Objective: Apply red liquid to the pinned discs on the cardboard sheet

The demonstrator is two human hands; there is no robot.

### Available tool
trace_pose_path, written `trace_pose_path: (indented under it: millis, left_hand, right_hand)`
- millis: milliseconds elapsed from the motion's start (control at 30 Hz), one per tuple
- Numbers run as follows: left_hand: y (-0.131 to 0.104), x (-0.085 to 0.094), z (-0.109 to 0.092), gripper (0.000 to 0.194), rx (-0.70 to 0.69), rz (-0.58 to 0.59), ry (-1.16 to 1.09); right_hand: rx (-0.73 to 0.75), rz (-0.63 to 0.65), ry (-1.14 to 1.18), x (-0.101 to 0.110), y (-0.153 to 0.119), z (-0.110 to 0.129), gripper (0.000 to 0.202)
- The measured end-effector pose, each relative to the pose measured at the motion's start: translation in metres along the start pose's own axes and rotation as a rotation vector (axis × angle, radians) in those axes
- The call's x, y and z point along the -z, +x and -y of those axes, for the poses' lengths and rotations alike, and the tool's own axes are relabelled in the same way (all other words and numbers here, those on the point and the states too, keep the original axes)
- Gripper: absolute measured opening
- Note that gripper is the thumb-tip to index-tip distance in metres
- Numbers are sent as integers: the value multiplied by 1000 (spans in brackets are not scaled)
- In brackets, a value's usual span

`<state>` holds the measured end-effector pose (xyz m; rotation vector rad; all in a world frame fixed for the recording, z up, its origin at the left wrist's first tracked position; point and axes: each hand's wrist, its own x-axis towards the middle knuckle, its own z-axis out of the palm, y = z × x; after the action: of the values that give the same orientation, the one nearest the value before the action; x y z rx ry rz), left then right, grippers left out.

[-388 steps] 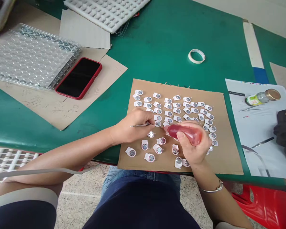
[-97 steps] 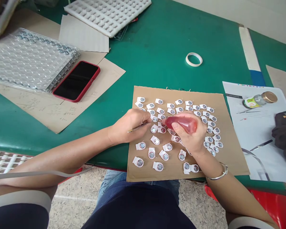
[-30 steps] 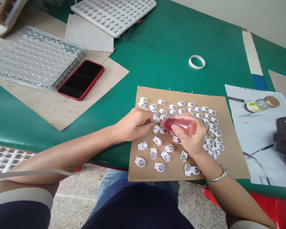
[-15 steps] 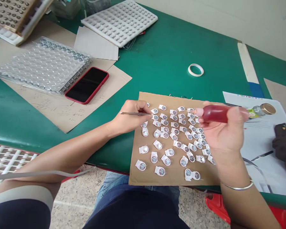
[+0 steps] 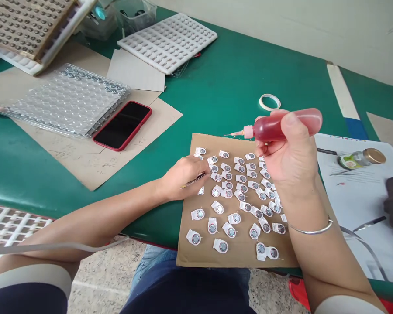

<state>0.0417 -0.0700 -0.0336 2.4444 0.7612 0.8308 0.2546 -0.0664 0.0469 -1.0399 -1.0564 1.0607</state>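
My left hand (image 5: pixel 183 176) is closed around thin metal tweezers (image 5: pixel 193 180), their tip by the small round parts at the upper left of the cardboard sheet (image 5: pixel 199 257). Whether the tip touches one is hidden by my fingers. My right hand (image 5: pixel 291 159) grips a squeeze bottle (image 5: pixel 270 128) of red liquid, held sideways above the sheet with its needle tip pointing left. Across the cardboard lie many small silver discs (image 5: pixel 229 230) on white paper tabs, several in loose rows, some partly hidden behind my right hand.
A red-cased phone (image 5: pixel 122 125) and a clear blister tray (image 5: pixel 68 102) lie on brown paper at left. White trays (image 5: pixel 170 41) stand behind. A tape roll (image 5: pixel 270 102) rests on the green table. At right, a glass jar (image 5: pixel 356 160) lies on white paper.
My right hand with the bottle has moved up and left, its needle tip now farther left. My left hand has turned, and the tweezers slant more. The view has shifted slightly.
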Motion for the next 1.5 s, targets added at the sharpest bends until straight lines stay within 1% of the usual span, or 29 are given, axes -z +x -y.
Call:
trace_pose_path:
  millis: [67,167,267,367,500,633,700,767,900,967,1033,1167,1233,1500]
  left_hand:
    - [-1,-3,2,6,-29,6,-24]
    - [-2,-5,3,6,-30,10,-38]
    - [-3,-5,2,7,-21,-3,-32]
    - [-5,-5,2,8,-6,-29,-15]
    - [-6,-7,1,8,42,-23,2]
    - [-5,-5,-2,7,115,-15,5]
    - [-4,-4,-4,8,115,-5,7]
    - [-3,-4,-7,10,79,12,30]
    - [-2,-8,-13,13,-86,97,177]
    - [-3,-11,-17,13,-155,110,281]
    - [-4,-14,-20,15,-193,104,376]
    - [-3,-15,-28,19,-228,120,491]
    - [-3,-14,-30,21,-233,129,516]
    - [-2,-13,-32,25,-252,107,519]
  right_hand:
    - [59,-39,-10,0,-2,-6,21]
    - [145,-94,14,0,-3,-11,18]
    - [177,-113,28,0,-2,-14,16]
    - [167,-137,1,-1,-1,-15,19]
    - [131,-152,-30,-1,-1,-16,21]
    - [58,-93,-72,3,-1,-15,20]
    - [30,-56,-112,4,-1,-16,21]
    - [2,-28,-147,3,-1,-20,25]
    - [-50,-11,-227,-1,-5,-34,33]
    - [-45,8,-301,-4,-9,-41,32]
    - [2,23,-417,-7,-14,-47,30]
    - [199,16,-684,-11,-20,-51,25]
    - [265,19,-763,-12,-21,-52,23]
    - [282,51,-871,-10,-21,-56,24]
